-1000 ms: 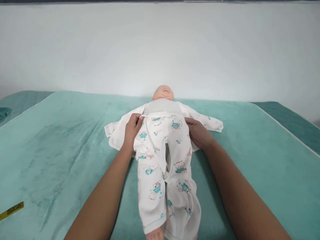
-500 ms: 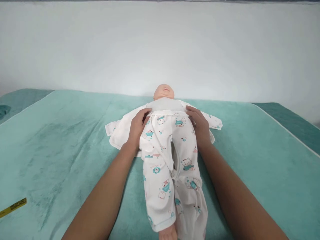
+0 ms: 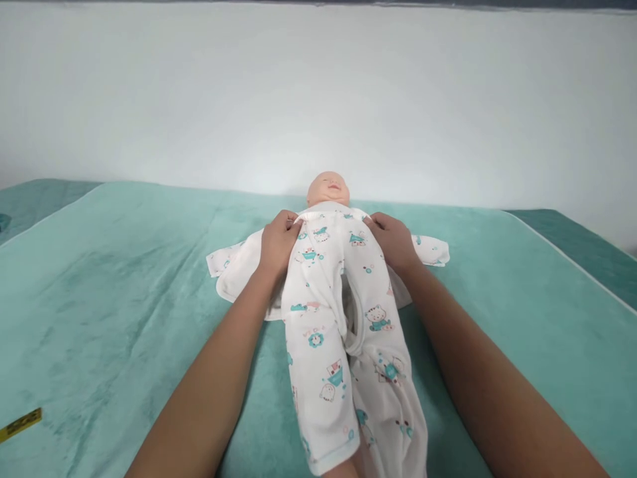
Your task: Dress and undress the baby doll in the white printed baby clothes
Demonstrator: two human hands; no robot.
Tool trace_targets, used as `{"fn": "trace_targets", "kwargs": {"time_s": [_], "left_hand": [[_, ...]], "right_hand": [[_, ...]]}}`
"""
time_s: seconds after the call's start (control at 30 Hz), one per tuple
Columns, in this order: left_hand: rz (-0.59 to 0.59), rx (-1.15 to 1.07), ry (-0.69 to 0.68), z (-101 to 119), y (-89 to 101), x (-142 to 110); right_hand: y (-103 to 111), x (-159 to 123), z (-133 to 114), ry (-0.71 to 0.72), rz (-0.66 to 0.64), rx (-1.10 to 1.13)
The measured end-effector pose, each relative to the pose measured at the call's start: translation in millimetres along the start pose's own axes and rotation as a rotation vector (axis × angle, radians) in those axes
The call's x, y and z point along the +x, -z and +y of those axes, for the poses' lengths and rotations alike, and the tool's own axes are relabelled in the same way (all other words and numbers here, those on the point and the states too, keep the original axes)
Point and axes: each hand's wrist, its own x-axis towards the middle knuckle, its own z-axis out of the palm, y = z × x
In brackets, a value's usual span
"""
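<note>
A baby doll (image 3: 328,189) lies on its back, its head toward the wall. On its legs are white baby pants (image 3: 323,285) printed with teal and pink cartoons, with an open slit at the crotch. My left hand (image 3: 279,242) pinches the waistband at its left side, and my right hand (image 3: 393,242) grips it at the right side. The waistband sits high on the doll's chest. Beneath the doll a white baby shirt (image 3: 243,269) is spread open, with its sleeves out to both sides. One bare lower leg shows below the left pant leg; the right cuff runs out of view.
A teal fleece sheet (image 3: 124,318) with faint creases covers the surface. A yellow strip with dark print (image 3: 20,425) lies at the lower left. Behind the doll rises a pale wall (image 3: 318,93). Darker teal cloth (image 3: 587,245) borders the right side.
Both hands have closed on the waistband and drawn it up the doll's chest toward its neck. The pants look more stretched, and the view has shifted slightly.
</note>
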Motion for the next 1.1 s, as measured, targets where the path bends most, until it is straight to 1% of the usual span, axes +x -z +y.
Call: {"fn": "trace_targets", "kwargs": {"time_s": [0.07,0.1,0.13,0.2,0.27,0.3,0.37,0.43,0.5,0.6,0.73,0.8,0.9,1.0,1.1], "left_hand": [[0.016,-0.028,-0.023,-2,-1.3,-1],[0.019,-0.034,-0.056,-3,-1.7,-2],[0.019,-0.032,-0.104,-4,-1.9,-3],[0.008,-0.002,-0.227,-5,-1.9,-3],[-0.021,0.034,-0.317,-6,-1.6,-3],[-0.038,0.042,-0.332,-6,-1.4,-3],[-0.063,0.041,-0.310,-5,-0.8,-2],[-0.081,0.038,-0.248,-5,0.1,-1],[-0.077,0.060,-0.163,-5,1.5,1],[-0.009,0.079,-0.066,-5,3.8,4],[0.076,0.009,-0.026,-8,5.6,9],[0.090,-0.015,-0.022,-10,5.0,11],[0.069,0.018,-0.008,-13,1.3,15],[0.052,0.077,0.010,-16,-4.8,17],[0.069,0.063,-0.059,-17,-8.8,15]], "right_hand": [[-1,-1,2,0.007,-0.003,0.082],[-1,-2,4,0.041,0.009,0.102],[-1,-2,6,0.102,0.026,0.104],[-2,-1,10,0.279,0.054,0.081],[-2,3,14,0.421,0.027,0.093],[-2,6,15,0.444,-0.012,0.121],[-2,10,16,0.416,-0.117,0.189],[-1,13,14,0.365,-0.210,0.224],[0,15,12,0.326,-0.232,0.193],[-1,18,8,0.250,-0.144,0.088],[-7,28,7,0.156,-0.031,-0.003],[-12,35,6,0.123,0.001,-0.021],[-18,42,6,0.077,0.031,-0.058],[-21,43,7,0.039,0.046,-0.026],[-22,37,11,0.055,0.057,0.114]]}}
